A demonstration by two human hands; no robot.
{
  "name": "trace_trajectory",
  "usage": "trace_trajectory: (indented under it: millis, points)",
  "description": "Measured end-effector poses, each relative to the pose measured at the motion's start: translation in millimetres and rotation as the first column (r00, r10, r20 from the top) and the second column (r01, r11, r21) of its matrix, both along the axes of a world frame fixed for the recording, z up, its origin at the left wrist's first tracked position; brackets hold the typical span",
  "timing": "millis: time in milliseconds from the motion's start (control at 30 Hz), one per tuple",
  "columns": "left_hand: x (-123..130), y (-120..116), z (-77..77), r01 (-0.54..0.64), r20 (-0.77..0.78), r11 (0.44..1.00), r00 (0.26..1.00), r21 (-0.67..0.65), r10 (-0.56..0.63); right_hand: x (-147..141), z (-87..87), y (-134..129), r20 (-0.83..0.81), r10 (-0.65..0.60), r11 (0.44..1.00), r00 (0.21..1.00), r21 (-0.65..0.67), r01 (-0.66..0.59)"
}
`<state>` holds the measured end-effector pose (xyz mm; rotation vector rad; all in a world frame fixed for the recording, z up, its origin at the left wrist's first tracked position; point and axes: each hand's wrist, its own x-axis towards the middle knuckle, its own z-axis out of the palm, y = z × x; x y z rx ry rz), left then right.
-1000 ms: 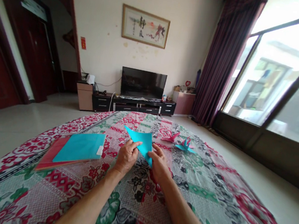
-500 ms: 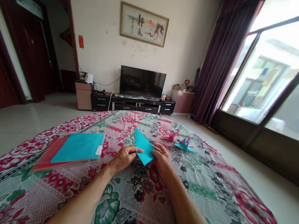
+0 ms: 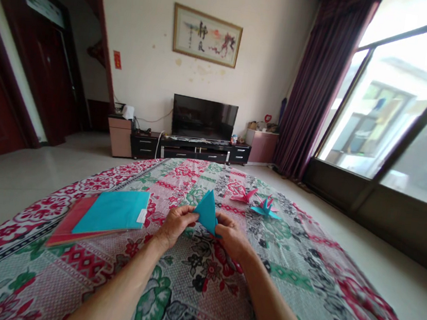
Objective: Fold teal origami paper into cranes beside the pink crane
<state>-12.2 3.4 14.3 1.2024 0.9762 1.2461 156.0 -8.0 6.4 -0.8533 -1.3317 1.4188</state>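
A folded sheet of blue origami paper (image 3: 207, 211) is held just above the table, its pointed end upward. My left hand (image 3: 180, 223) pinches its left edge between thumb and fingers. At its lower right corner, my right hand (image 3: 232, 235) grips the paper, thumb in front. Beyond my right hand stand folded paper cranes: a pink crane (image 3: 245, 195) and a blue crane (image 3: 266, 208), with more pink paper partly hidden behind the blue one.
A packet of blue paper (image 3: 115, 213) lies on red paper (image 3: 68, 222) at the left of the round table. A patterned cloth (image 3: 290, 299) covers the table. Farther off are a television (image 3: 203, 119) and a low cabinet (image 3: 183, 151).
The blue paper has turned in my hands. From a broad kite shape with a point downward, it now shows a narrower folded triangle pointing up. Both hands have shifted their grip slightly.
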Motion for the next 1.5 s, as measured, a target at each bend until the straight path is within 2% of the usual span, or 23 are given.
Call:
trace_trajectory:
  millis: [233, 367, 533, 633, 700, 900, 1100, 1233, 1333, 1500]
  points:
    - [3, -4, 4.4, 0.098, 0.033, 0.995, 0.995, -0.011, -0.097, -1, 9.0, -4, -0.016, 0.01, 1.0, 1.0, -0.001, -0.01]
    - [4, -3, 3.5, 0.067, 0.098, 0.997, 0.993, -0.046, -0.062, -1, 13.3, -5, -0.008, 0.015, 0.999, 1.0, 0.028, -0.014]
    - [5, -2, 4.2, 0.072, 0.151, 0.994, 0.987, -0.086, -0.059, -4, 10.5, -4, 0.015, 0.012, 1.0, 1.0, -0.006, -0.012]
    - [5, -3, 4.3, 0.096, 0.17, 0.991, 0.982, -0.098, -0.078, -7, 6.6, -3, 0.001, -0.039, 0.998, 0.999, -0.057, 0.039]
    - [5, -2, 2.9, 0.098, 0.175, 0.99, 0.981, -0.098, -0.08, -9, 4.4, -2, 0.008, -0.076, 0.996, 0.997, -0.044, 0.076]
    - [6, 2, -3.5, -0.011, 0.139, 0.998, 0.99, -0.064, 0.02, -13, 3.3, -1, 0.119, -0.119, 0.992, 0.986, 0.064, 0.112]
    - [7, 4, -2.9, -0.119, 0.102, 0.993, 0.987, -0.027, 0.121, -9, 7.7, -7, 0.156, -0.08, 0.996, 0.984, 0.053, 0.073]
    - [7, 3, -1.3, -0.135, 0.024, 0.991, 0.991, 0.017, 0.135, -7, 7.6, -7, 0.091, -0.106, 0.994, 0.99, 0.017, 0.105]
    - [8, 3, -2.1, -0.135, -0.025, 0.99, 0.99, 0.034, 0.136, -9, 4.0, -3, 0.086, -0.098, 0.993, 0.992, 0.081, 0.091]
    - [9, 3, -0.1, -0.107, -0.009, 0.992, 0.994, 0.061, 0.107, -11, -5.8, 6, 0.073, -0.17, 0.975, 0.983, 0.16, 0.157]
